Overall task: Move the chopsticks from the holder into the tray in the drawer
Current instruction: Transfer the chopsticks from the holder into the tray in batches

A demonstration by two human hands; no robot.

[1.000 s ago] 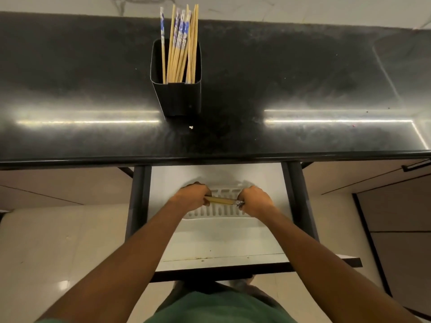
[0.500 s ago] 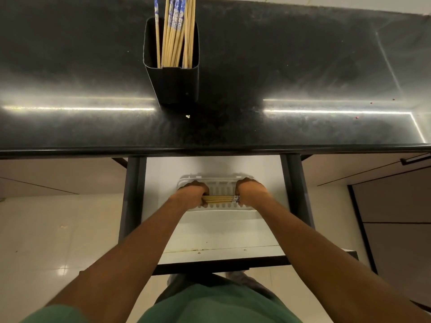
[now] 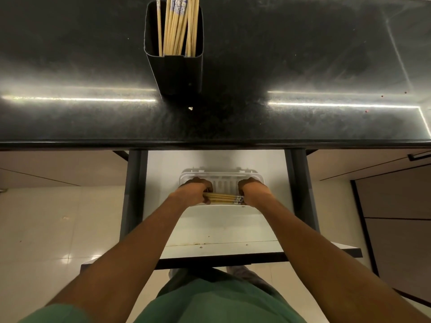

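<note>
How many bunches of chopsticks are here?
2: upright bunch in the black holder; held bunch between left hand and right hand at the drawer's tray; more may hide beneath.

No text, label, brand or number can be read here. The chopsticks (image 3: pixel 177 24) in the holder (image 3: pixel 177 73) carry a blue and white pattern on their upper ends, without readable letters.

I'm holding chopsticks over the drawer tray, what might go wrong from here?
The bundle of pale wooden chopsticks, gripped at its ends by the left hand and right hand, sits at the near edge of the white slotted plastic tray; released there, some may roll onto the white drawer floor. Uneven letting go might scatter them.
</note>
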